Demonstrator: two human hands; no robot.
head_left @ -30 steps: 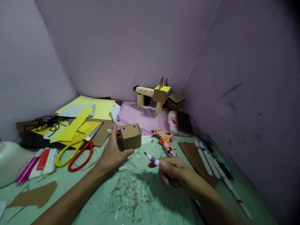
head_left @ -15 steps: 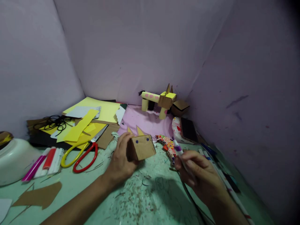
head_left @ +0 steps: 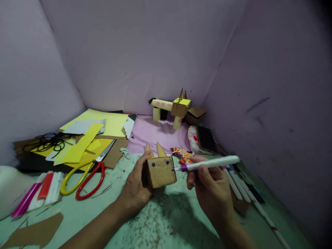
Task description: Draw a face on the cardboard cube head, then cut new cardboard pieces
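Note:
My left hand (head_left: 136, 186) grips a small cardboard cube (head_left: 160, 172) from its left side, lifted a little above the green table. The cube has two yellow pointed ears on top and two purple dots on the face turned toward me. My right hand (head_left: 210, 185) holds a white marker with a purple tip (head_left: 207, 163) sideways. The tip touches the right edge of the cube's front face.
Red and yellow scissors (head_left: 83, 174) lie left of the cube, with yellow paper (head_left: 85, 138) and cardboard behind them. A cardboard animal figure (head_left: 172, 108) stands at the back on pink cloth. Several markers (head_left: 236, 186) lie right; more markers (head_left: 33, 193) at far left.
The cube has been picked up and turned so its dotted face points at me. My right hand has swung the marker level and brought its tip to the cube.

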